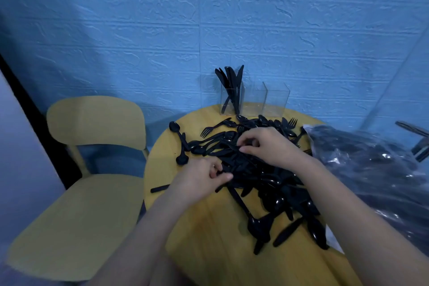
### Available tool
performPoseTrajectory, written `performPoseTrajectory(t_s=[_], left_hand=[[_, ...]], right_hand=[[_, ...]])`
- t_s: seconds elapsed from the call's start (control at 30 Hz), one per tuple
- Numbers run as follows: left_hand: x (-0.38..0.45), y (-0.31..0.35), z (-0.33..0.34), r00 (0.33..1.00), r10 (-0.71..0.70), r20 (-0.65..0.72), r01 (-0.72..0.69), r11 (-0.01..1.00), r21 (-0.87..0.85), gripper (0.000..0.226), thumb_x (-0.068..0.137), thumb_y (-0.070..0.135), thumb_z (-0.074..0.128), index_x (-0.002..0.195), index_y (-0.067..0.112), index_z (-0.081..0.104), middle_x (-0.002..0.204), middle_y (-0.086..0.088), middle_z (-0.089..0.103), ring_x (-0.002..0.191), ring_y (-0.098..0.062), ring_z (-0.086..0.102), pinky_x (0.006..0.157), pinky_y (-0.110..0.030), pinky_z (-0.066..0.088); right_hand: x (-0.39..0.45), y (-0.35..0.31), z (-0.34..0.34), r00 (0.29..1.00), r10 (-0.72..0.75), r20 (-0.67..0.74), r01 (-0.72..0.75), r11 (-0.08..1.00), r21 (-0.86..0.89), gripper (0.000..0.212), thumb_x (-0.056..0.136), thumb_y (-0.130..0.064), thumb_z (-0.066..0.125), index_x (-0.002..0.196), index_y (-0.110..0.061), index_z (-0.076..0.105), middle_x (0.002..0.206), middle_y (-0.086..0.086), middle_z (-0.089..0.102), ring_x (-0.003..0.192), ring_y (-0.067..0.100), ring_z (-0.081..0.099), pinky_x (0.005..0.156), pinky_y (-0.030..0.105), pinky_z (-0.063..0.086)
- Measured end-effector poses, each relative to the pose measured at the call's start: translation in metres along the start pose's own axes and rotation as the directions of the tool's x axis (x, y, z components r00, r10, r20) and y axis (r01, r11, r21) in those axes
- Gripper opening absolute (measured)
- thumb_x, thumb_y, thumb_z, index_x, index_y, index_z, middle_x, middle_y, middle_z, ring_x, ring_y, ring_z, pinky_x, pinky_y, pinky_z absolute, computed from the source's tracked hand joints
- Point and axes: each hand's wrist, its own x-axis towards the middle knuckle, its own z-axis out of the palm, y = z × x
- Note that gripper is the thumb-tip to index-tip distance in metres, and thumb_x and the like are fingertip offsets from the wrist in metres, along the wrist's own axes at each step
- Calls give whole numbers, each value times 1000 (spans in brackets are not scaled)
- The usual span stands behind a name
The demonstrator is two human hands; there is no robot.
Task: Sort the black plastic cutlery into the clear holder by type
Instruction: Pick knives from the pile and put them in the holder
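The cutlery pile [262,169] is spread on the round surface [209,227]; black pieces are pinched in it by the left hand [202,179] and right hand [264,144]. The clear holder [254,100], knives [231,86] upright in its left compartment, is found at twelve o'clock, nearer the right hand.

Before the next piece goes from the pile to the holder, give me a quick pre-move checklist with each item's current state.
1. Clear holder upright at the table's far edge: ok.
2. Knives alone in its left compartment: ok.
3. Other compartments free: ok, they look empty.
4. Left hand holds a single piece: cannot tell, fingers curl into the pile.
5. Right hand pinches one identifiable piece: cannot tell.
6. Path to holder unobstructed: ok.
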Motion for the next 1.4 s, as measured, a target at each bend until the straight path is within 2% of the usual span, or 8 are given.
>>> performPoseTrajectory(t_s=[0.17, 0.4, 0.5, 0.6, 0.7, 0.83, 1.13, 1.4], left_hand=[[-3, 3, 21, 999, -41, 1, 41, 998, 57, 39, 89, 27, 64, 126, 20, 54, 95, 4, 57, 84, -11, 55, 76, -24, 47], [-20, -23, 18, 983, -127, -133, 108, 984, -139, 25, 89, 13, 64, 114, 16, 61, 75, 6, 57, 65, -5, 58, 55, -6, 38], [-29, -40, 16, 963, -165, -213, 143, 983, -115, 24, 89, 15, 64, 112, 16, 63, 76, 3, 59, 74, -10, 59, 68, -14, 43], [-37, -53, 14, 936, -212, -281, 173, 972, -158, 25, 87, 13, 66, 112, 16, 66, 77, 0, 62, 80, -15, 61, 77, -25, 46], [-41, -58, 12, 908, -208, -364, 154, 973, -171, 23, 86, 11, 67, 109, 13, 67, 75, 3, 60, 78, -11, 57, 72, -19, 39], [-33, -58, 7, 866, -192, -461, 132, 978, -160, 21, 88, 11, 65, 109, 10, 68, 81, 2, 58, 80, -11, 52, 70, -18, 36], [-11, -55, 3, 913, -73, -401, 107, 992, 62, 31, 92, 27, 59, 123, 23, 58, 120, 4, 49, 106, -14, 51, 81, -31, 48], [-14, -55, 10, 981, -14, -195, 56, 976, 212, 22, 88, 34, 63, 108, 24, 65, 115, 5, 49, 116, -14, 40, 92, -28, 39]], right_hand=[[-31, 10, 8, 992, 111, -59, -110, 994, 14, 12, 91, -24, 62, 101, -23, 69, 90, -13, 60, 72, -5, 50, 62, 8, 36], [-56, 21, 11, 969, 192, -155, -186, 981, 56, 11, 91, -21, 62, 101, -22, 68, 92, -10, 62, 72, -5, 49, 60, 8, 35], [-61, 20, 17, 972, 174, -160, -171, 985, 31, 12, 90, -22, 64, 101, -21, 68, 88, -13, 58, 70, -6, 49, 58, 7, 34], [-60, 13, 23, 989, 93, -111, -98, 994, -38, 18, 87, -27, 67, 104, -20, 68, 94, -11, 56, 84, 5, 52, 72, 14, 39], [-52, 6, 35, 999, 6, -42, -15, 975, -221, 38, 87, -38, 64, 121, -21, 62, 115, -5, 55, 110, 15, 47, 96, 28, 38], [-40, 0, 44, 998, -42, 50, 58, 921, -384, 36, 93, -34, 57, 127, -23, 57, 124, -4, 53, 117, 16, 43, 99, 29, 29], [-51, 10, 24, 981, -57, 185, 118, 934, -338, 21, 91, -29, 61, 112, -30, 62, 117, -13, 52, 117, 8, 40, 99, 25, 21], [-48, 20, 12, 980, -2, 200, 101, 868, -485, 24, 90, -19, 61, 112, -29, 60, 129, -13, 47, 123, 10, 34, 102, 29, 19]])
